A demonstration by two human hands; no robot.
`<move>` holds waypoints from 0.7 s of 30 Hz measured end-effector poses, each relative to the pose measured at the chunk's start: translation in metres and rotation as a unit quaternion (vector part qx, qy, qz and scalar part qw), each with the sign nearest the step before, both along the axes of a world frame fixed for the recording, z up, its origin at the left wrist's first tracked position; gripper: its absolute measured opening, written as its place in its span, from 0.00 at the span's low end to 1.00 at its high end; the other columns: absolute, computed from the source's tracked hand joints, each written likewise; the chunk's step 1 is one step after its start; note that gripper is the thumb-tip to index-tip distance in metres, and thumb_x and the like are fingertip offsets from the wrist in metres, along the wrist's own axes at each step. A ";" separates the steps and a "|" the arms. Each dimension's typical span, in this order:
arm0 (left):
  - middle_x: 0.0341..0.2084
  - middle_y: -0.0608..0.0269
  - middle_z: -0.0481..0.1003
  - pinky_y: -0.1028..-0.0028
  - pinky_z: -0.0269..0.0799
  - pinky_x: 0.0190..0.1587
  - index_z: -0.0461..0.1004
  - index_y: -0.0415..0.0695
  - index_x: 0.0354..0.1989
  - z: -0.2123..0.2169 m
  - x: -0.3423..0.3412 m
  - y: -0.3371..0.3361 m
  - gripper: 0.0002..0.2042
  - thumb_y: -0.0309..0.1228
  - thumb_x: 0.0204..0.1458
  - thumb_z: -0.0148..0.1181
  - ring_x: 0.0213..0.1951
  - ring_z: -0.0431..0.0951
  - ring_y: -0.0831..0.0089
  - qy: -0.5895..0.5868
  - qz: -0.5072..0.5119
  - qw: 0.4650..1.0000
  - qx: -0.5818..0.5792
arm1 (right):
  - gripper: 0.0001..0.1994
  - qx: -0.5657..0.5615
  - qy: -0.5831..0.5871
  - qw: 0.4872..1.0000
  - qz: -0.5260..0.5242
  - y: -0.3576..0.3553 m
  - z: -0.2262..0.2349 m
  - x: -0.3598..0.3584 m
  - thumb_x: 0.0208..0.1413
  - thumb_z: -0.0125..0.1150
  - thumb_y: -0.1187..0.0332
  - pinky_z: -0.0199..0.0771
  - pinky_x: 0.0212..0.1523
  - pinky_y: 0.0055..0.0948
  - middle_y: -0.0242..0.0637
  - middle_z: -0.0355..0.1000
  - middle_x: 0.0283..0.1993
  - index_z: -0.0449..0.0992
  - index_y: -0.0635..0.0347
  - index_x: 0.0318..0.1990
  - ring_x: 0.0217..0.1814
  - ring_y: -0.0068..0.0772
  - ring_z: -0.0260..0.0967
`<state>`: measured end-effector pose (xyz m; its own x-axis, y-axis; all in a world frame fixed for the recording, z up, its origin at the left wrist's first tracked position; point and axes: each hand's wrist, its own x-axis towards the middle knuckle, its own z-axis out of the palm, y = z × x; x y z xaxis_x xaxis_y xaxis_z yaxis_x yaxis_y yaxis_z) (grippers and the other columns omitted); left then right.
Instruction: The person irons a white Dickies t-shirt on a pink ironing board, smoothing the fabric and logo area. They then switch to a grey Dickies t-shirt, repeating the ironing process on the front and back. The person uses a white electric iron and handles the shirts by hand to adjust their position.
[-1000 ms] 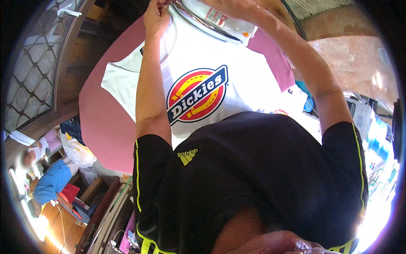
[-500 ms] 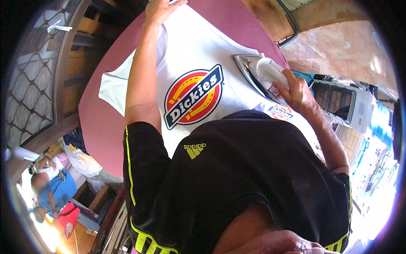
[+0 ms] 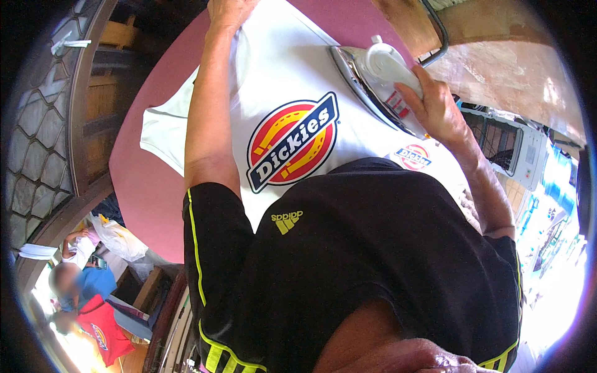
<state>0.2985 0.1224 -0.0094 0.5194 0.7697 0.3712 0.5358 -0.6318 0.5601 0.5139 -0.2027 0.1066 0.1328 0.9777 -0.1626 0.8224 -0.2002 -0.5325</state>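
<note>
A white shirt with a red, yellow and dark blue printed emblem lies spread on a mauve ironing board. My right hand is closed round the handle of a white iron, whose metal soleplate edge rests over the shirt's right side. Below the iron, a smaller emblem patch shows on white cloth. At the top edge of the view, my left hand lies on the upper part of the shirt with fingers stretched out; its fingertips are cut off. My left forearm crosses the shirt.
A metal grille door stands at the left. Lower left, a person in blue sits by a red cloth with an emblem. A curved metal bar is beyond the board. A white appliance stands at the right.
The iron in my right hand has moved up and slightly left, uncovering more of the small emblem patch. My left hand has shifted slightly left and up. The red cloth lower left appears more spread.
</note>
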 end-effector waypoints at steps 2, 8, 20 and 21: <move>0.29 0.56 0.82 0.62 0.75 0.37 0.81 0.47 0.34 0.000 0.001 0.003 0.18 0.51 0.51 0.67 0.33 0.82 0.56 -0.027 -0.009 0.999 0.019 | 0.19 -0.012 -0.006 1.000 0.007 -0.003 0.002 0.009 0.64 0.61 0.62 0.80 0.36 0.40 0.55 0.78 0.32 0.71 0.68 0.53 0.33 0.46 0.82; 0.28 0.55 0.82 0.62 0.76 0.37 0.81 0.47 0.33 -0.003 -0.001 0.003 0.19 0.52 0.49 0.69 0.33 0.82 0.56 0.006 0.011 1.000 0.022 | 0.18 0.011 -0.021 0.999 0.038 0.008 0.001 0.011 0.64 0.61 0.62 0.81 0.34 0.40 0.56 0.78 0.32 0.70 0.69 0.51 0.34 0.48 0.82; 0.30 0.50 0.78 0.60 0.74 0.39 0.78 0.40 0.29 0.015 -0.026 -0.001 0.03 0.27 0.50 0.63 0.36 0.80 0.51 -0.009 -0.027 0.999 -0.019 | 0.17 0.141 0.004 0.984 0.104 0.102 -0.021 -0.017 0.68 0.55 0.57 0.83 0.29 0.39 0.56 0.78 0.36 0.72 0.65 0.50 0.33 0.45 0.82; 0.30 0.49 0.77 0.60 0.74 0.40 0.78 0.40 0.29 0.008 -0.027 0.006 0.02 0.24 0.49 0.61 0.36 0.79 0.51 -0.034 -0.036 0.999 -0.019 | 0.17 0.148 0.011 0.983 0.105 0.113 -0.021 -0.021 0.69 0.54 0.57 0.83 0.30 0.40 0.56 0.77 0.39 0.72 0.65 0.49 0.34 0.45 0.81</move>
